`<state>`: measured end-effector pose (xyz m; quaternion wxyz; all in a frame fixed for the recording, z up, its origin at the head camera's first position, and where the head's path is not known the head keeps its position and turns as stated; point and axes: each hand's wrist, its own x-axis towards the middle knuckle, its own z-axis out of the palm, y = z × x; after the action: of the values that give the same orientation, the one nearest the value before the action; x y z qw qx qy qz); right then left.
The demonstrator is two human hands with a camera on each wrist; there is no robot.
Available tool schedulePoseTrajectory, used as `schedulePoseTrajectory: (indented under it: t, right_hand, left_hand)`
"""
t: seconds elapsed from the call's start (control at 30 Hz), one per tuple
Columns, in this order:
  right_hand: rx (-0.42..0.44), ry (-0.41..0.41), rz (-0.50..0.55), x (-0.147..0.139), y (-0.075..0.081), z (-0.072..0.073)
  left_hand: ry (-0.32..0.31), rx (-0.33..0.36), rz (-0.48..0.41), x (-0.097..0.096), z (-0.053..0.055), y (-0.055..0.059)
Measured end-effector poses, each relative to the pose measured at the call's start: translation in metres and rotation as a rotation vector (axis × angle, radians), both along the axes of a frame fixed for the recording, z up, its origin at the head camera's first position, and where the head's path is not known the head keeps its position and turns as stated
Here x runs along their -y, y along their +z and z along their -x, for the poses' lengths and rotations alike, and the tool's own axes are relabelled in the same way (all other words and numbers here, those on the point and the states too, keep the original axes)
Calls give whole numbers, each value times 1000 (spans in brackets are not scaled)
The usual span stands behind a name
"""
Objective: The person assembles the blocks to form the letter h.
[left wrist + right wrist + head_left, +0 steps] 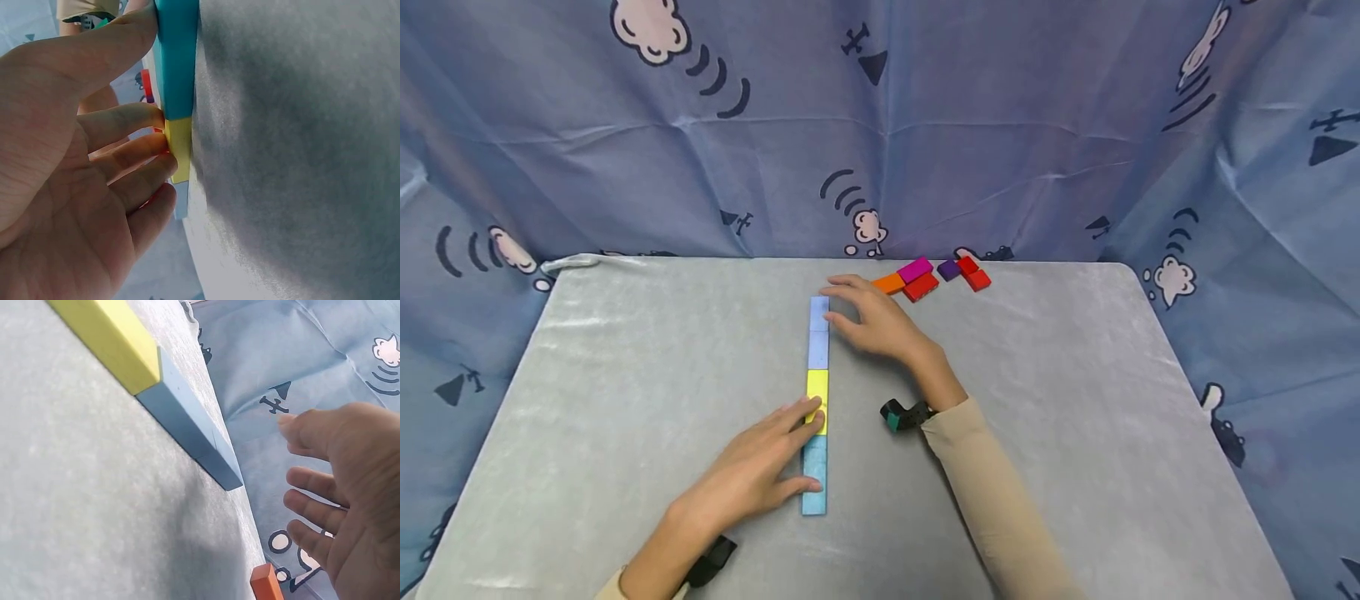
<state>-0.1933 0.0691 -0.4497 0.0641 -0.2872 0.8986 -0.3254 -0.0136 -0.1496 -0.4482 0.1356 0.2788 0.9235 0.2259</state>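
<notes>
A straight row of flat blocks runs away from me: teal blocks (814, 475) nearest, a yellow stretch (817, 382) in the middle, light blue blocks (818, 350) at the far end. My left hand (748, 475) reaches over the row from the left. In the left wrist view its thumb (119, 47) lies at the teal part and its loosely bent fingers touch the yellow part (179, 147). Beside the far light blue end hovers my right hand (880, 325), fingers spread, holding nothing. The right wrist view shows that hand apart from the light blue blocks (187, 419).
Behind my right hand, near the table's back edge, lie an orange block (889, 284), a magenta block (916, 270), a red block (921, 287), a purple block (948, 270) and further red pieces (977, 278). A blue patterned curtain (790, 150) hangs behind the grey-covered table (1075, 400).
</notes>
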Motion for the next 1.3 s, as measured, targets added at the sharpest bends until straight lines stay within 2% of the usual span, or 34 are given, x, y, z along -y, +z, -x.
schedulePoseTrajectory:
  t: [0.2,0.33,0.63,0.87,1.1,1.3]
  right_hand:
    - [-27,-66,55,-3,1,-2]
    - [-52,-151,51,-11,5,-1]
    - [-54,-375,-124,-31,4,8]
    - [-46,-419,-237,-35,-4,12]
    - [-56,-478,-358,-26,-6,18]
    - [-98,-536,-378,-19,-8,24]
  left_hand:
    - [0,-9,-5,1,0,0]
    - [-5,-45,-14,1,-1,0]
    - [0,-26,-14,2,-1,1]
    - [-13,-60,-19,3,-2,1]
    - [-6,-26,-18,2,-3,0]
    - [-8,-30,-21,1,-2,0]
